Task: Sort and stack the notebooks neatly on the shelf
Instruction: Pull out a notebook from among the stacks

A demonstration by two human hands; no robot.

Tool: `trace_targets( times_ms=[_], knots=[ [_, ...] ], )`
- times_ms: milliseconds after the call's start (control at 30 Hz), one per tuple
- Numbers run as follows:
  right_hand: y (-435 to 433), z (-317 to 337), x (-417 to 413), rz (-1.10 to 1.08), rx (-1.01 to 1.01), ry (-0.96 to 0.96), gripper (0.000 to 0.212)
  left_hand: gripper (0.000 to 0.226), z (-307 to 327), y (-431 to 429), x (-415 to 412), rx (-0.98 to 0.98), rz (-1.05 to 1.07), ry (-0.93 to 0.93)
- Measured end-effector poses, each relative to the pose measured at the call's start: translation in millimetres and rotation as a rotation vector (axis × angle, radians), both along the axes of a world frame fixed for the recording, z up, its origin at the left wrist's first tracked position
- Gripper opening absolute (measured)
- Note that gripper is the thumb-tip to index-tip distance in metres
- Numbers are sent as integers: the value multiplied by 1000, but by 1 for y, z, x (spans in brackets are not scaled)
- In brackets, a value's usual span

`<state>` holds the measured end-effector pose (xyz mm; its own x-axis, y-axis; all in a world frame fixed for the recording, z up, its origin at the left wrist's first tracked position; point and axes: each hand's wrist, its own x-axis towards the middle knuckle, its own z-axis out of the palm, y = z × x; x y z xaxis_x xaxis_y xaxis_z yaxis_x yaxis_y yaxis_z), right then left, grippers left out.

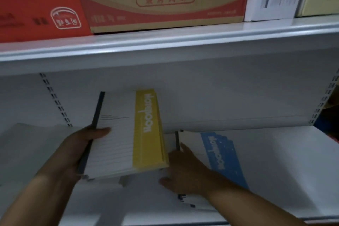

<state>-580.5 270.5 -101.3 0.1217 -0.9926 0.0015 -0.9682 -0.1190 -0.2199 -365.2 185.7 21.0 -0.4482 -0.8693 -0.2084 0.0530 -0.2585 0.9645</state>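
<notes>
white metal shelf (278,154), flat rectangular notebooks (117,145)

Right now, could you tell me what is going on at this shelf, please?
A person is sorting notebooks on a white shelf. Their left hand grips a stack of yellow-banded notebooks by its dark spine, tilted above the shelf. Their right hand rests on the blue-banded notebooks lying flat beside it. Cartons sit one level up.

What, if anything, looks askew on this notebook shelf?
The blue-banded notebooks under the right hand lie fanned on the shelf, their blue edges staggered rather than squared. The yellow-banded notebooks, gripped by the left hand, are held tilted, edges slightly stepped too.
</notes>
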Motion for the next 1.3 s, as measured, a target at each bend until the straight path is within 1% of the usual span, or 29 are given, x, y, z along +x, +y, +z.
trace_targets(
  times_ms=[33,67,133,200,267,333,400,433,467,500,567,600,633,667,700,733,767,800,833,867,900,933,1000,1033,1100,1167,1233,1300],
  knots=[
    [-2,0,1,15,51,88,46,18,-5,-1,3,5,3,-14],
    [0,2,-2,5,61,128,40,20,-9,-2,4,5,-1,-30],
    [11,0,-20,-46,40,83,22,29,-18,-3,4,15,-14,-42],
    [27,-5,-47,-85,20,7,13,38,-26,-5,1,48,-36,-26],
    [40,-7,-70,-126,28,-24,13,41,-31,-5,-5,81,-66,-7],
    [51,-8,-86,-181,41,-52,15,39,-36,-4,-14,104,-104,2],
    [58,1,-84,-220,-19,-145,26,36,-41,-4,-25,115,-137,-11],
    [57,10,-77,-257,-72,-244,31,33,-44,-4,-30,117,-150,-29],
    [54,20,-66,-346,-105,-427,30,28,-47,-4,-35,120,-158,-46],
    [47,29,-51,-464,-109,-686,25,22,-51,-4,-40,129,-160,-63],
    [30,39,-27,-613,57,-1228,25,17,-58,-3,-47,172,-156,-94],
    [22,39,-17,-632,151,-1429,24,17,-61,-3,-49,195,-152,-109],
    [16,36,-10,-652,196,-1547,22,20,-65,-3,-52,207,-152,-122],
    [11,31,-6,-683,200,-1589,19,24,-68,-3,-53,202,-155,-137],
    [7,26,-3,-734,181,-1600,17,31,-71,-4,-54,157,-153,-165],
    [4,22,0,-775,156,-1602,15,43,-73,-5,-52,64,-150,-216],
    [0,17,2,-803,141,-1606,13,60,-73,-6,-49,-100,-159,-320],
    [-3,14,3,-817,131,-1620,12,79,-70,-5,-44,-316,-175,-469],
    [-6,11,5,-821,132,-1627,12,92,-67,-4,-38,-552,-210,-621],
    [-10,9,7,-825,138,-1619,13,98,-65,-1,-32,-766,-280,-748],
    [-13,6,9,-832,138,-1603,13,100,-65,2,-28,-893,-394,-842],
    [-16,5,11,-832,132,-1585,14,100,-67,4,-25,-934,-522,-908],
    [-22,7,15,-817,122,-1557,14,103,-80,5,-27,-934,-716,-1015],
    [-25,8,17,-812,126,-1525,14,103,-86,4,-29,-957,-759,-1074],
    [-29,10,17,-794,138,-1425,12,98,-95,0,-34,-1014,-763,-1167],
    [-31,13,14,-755,153,-1259,12,91,-97,-4,-36,-1026,-750,-1212],
    [-32,17,9,-706,146,-1004,12,87,-95,-5,-37,-1061,-764,-1249],
    [-30,21,8,-679,142,-747,20,84,-94,-7,-37,-1085,-801,-1259]
  ],
)
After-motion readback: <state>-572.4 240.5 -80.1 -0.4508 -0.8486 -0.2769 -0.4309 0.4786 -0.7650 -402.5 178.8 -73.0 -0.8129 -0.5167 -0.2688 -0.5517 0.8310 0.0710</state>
